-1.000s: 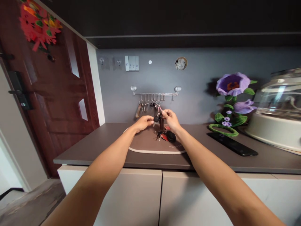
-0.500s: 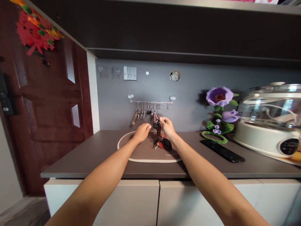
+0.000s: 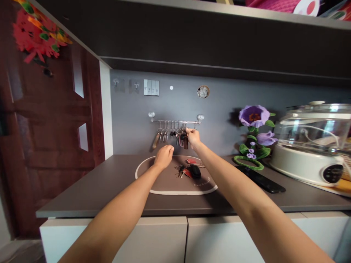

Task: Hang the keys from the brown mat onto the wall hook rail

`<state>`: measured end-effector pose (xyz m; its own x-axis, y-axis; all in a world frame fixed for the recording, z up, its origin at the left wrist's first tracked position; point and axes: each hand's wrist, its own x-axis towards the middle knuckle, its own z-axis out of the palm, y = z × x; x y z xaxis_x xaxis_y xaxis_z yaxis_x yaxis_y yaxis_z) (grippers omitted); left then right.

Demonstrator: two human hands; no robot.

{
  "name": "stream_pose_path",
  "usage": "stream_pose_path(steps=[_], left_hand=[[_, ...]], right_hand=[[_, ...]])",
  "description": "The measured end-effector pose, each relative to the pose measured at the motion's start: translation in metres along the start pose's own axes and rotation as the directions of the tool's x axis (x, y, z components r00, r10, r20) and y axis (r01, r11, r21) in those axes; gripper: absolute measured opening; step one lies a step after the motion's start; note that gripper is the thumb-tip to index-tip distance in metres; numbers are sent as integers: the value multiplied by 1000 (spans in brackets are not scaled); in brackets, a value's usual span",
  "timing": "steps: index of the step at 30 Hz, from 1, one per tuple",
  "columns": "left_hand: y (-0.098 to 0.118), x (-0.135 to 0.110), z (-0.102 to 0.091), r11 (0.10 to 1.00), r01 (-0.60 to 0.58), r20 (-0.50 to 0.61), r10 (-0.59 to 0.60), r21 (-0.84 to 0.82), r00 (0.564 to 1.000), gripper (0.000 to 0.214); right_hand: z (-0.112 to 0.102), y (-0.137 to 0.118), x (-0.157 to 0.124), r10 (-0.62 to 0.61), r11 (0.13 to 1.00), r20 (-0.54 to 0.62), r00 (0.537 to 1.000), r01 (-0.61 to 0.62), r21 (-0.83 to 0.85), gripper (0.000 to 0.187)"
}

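My right hand (image 3: 193,137) is up at the clear hook rail (image 3: 175,121) on the wall. Its thumb and fingertips pinch the top of a bunch of keys with a dark brown fob (image 3: 186,142), close to the hooks; whether its ring sits on a hook is hidden. Several other key rings (image 3: 165,134) hang along the rail to the left. Lower down, my left hand (image 3: 164,156) hovers over the brown mat (image 3: 161,184), fingers curled closed, nothing showing in them. On the mat lie a black car key (image 3: 195,171), small keys and a red tag (image 3: 191,161).
A black phone (image 3: 263,180) and purple knitted flowers (image 3: 254,116) are on the counter to the right, beside a white appliance with a clear cover (image 3: 301,164). A dark shelf (image 3: 192,40) overhangs the counter. At left is a brown door (image 3: 52,146).
My right hand has risen from above the mat to the rail, carrying the keys with the brown fob. My left hand stays closed in nearly the same place. The view has shifted slightly.
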<state>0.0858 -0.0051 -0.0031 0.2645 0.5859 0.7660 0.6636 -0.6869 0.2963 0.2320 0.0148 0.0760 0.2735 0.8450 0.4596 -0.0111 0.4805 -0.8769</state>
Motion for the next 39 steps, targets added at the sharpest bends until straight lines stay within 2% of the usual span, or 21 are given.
stream_pose_path(steps=[6, 13, 29, 33, 39], left_hand=[[1, 1, -3, 1000, 10, -12, -10, 3, 1000, 28], [0, 1, -2, 995, 20, -16, -19, 98, 1000, 29], [-1, 1, -2, 989, 9, 5, -10, 148, 1000, 29], [-3, 1, -1, 988, 1, 5, -2, 155, 1000, 29], [-5, 1, 0, 987, -6, 11, 4, 159, 1000, 29]], right_hand=[[7, 8, 23, -19, 999, -140, 990, 14, -35, 21], [13, 19, 37, 15, 999, -219, 976, -23, -35, 21], [13, 32, 42, -29, 994, -239, 971, 2, -114, 26], [17, 36, 37, -6, 993, -256, 967, -25, -117, 25], [12, 35, 26, 49, 997, -193, 980, -61, -54, 21]])
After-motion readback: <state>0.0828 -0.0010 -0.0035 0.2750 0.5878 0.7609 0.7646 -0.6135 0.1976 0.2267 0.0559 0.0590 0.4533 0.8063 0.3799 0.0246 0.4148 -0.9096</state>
